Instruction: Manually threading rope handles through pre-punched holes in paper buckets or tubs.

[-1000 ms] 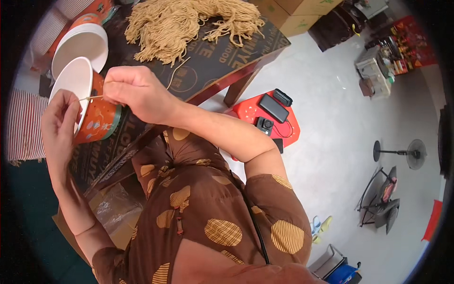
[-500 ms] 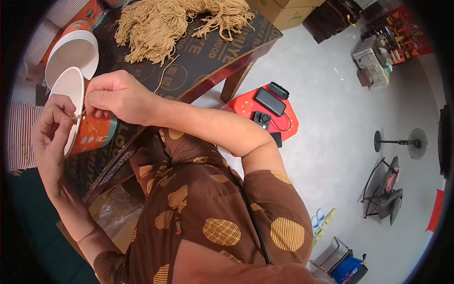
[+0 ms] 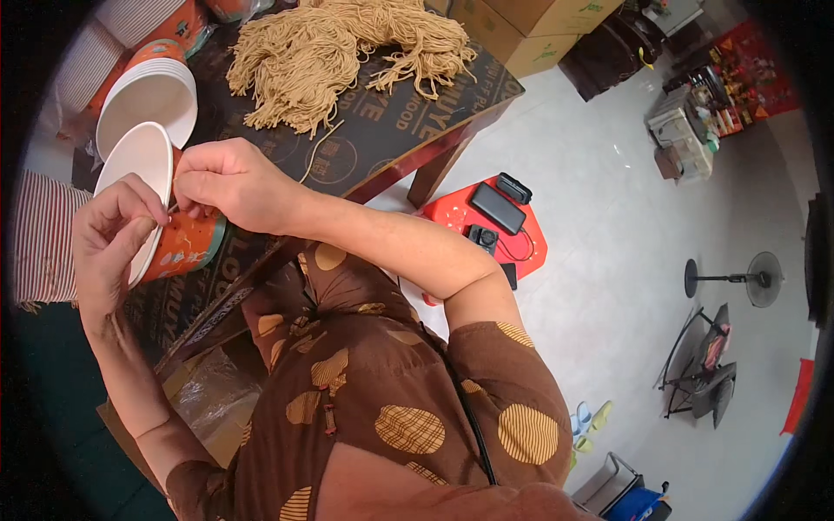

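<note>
An orange paper bucket (image 3: 187, 243) with a white inside lies on its side at the table's left front, its mouth toward my left hand (image 3: 117, 239). That hand is closed in a pinch at the rim, thumb against fingertips. My right hand (image 3: 230, 184) is closed too, pinching beside the bucket's outer wall just under the rim. Between the two sets of fingertips a short bit of thin pale cord (image 3: 172, 209) shows; most of it is hidden by the fingers. A large bundle of tan cords (image 3: 304, 69) lies farther back, with one loose strand trailing toward my right wrist.
More nested paper buckets (image 3: 148, 104) stand behind, and a tall stack of them (image 3: 48, 239) is at the left. Cardboard boxes (image 3: 543, 48) stand beyond the dark printed table (image 3: 347, 161). A red stool (image 3: 447, 208) with black devices is to the right. Slippers (image 3: 591, 421) lie on the floor.
The whole scene has shifted slightly rightward in view. My hands have stayed at the bucket's rim, the fingertips still close together and pinching.
</note>
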{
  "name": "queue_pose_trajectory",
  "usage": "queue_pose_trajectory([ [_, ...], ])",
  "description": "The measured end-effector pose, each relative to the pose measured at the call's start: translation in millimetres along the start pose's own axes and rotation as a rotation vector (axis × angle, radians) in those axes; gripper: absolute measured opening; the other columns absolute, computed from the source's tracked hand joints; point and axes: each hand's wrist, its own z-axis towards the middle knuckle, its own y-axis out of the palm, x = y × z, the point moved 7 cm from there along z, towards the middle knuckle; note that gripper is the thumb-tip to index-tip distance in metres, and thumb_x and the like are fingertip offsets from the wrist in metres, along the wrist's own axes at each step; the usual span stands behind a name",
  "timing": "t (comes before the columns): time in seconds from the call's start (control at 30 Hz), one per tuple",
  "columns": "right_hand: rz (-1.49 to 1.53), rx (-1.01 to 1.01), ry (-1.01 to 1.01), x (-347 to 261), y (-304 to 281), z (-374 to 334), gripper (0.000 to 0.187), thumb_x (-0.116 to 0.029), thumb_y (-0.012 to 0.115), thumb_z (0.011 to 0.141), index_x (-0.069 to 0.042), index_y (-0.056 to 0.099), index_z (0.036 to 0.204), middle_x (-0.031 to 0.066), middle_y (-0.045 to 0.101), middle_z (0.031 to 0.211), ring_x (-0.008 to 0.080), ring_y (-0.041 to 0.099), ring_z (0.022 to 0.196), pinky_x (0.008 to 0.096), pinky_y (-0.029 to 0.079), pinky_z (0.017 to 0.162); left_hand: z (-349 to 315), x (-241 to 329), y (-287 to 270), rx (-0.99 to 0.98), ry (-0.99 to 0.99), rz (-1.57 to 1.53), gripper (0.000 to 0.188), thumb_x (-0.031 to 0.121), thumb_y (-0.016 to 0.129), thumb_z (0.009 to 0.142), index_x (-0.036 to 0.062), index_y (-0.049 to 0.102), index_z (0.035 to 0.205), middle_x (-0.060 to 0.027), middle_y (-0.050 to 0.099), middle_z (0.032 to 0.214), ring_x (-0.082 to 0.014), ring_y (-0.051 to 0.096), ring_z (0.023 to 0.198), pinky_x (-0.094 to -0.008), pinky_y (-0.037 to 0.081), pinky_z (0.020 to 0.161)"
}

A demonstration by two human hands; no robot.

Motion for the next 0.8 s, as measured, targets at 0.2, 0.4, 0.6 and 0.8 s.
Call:
queue_pose_trajectory([
  [0.2, -0.011, 0.032, -0.041, -7, -5, -1, 0.02, -0.011, 0.053, 0.092, 0.0, 0.059, 0.077, 0.0019, 0.059, 0.072, 0.0084, 0.051, 0.065, 0.0253, 0.044, 0.06, -1, -1, -6, 0.022, 0.002, -0.003, 0.019, 0.012, 0.064, 0.085, 0.0009, 0.052, 0.076, -0.0064, 0.056, 0.084, -0.0106, 0.048, 0.077, -0.0229, 0.038, 0.074],
  [0.4, -0.054, 0.06, -0.05, -6, -10, -1, 0.018, -0.011, 0.054, 0.09, -0.002, 0.06, 0.076, 0.0009, 0.06, 0.072, 0.0071, 0.05, 0.063, 0.023, 0.041, 0.057, 1, -5, -8, 0.036, -0.026, -0.05, 0.018, 0.013, 0.064, 0.085, 0.0009, 0.054, 0.077, -0.0065, 0.057, 0.085, -0.0102, 0.048, 0.077, -0.0231, 0.038, 0.074],
  [0.6, 0.021, -0.021, 0.042, -9, -11, -7, 0.017, -0.011, 0.054, 0.091, -0.001, 0.066, 0.083, 0.0026, 0.066, 0.078, 0.0068, 0.052, 0.064, 0.0222, 0.042, 0.058, 3, -12, -13, 0.086, -0.166, -0.054, 0.017, 0.012, 0.066, 0.083, -0.002, 0.062, 0.076, -0.0054, 0.06, 0.082, -0.0077, 0.047, 0.07, -0.0205, 0.036, 0.067],
  [0.8, -0.065, -0.062, -0.022, -28, -3, -13, 0.018, -0.009, 0.053, 0.091, 0.0, 0.066, 0.084, 0.0033, 0.064, 0.088, 0.0072, 0.055, 0.072, 0.0219, 0.043, 0.063, 2, -19, -16, 0.142, -0.157, -0.096, 0.016, 0.013, 0.069, 0.081, -0.0019, 0.063, 0.08, -0.005, 0.062, 0.079, -0.0074, 0.049, 0.068, -0.0216, 0.038, 0.063],
])
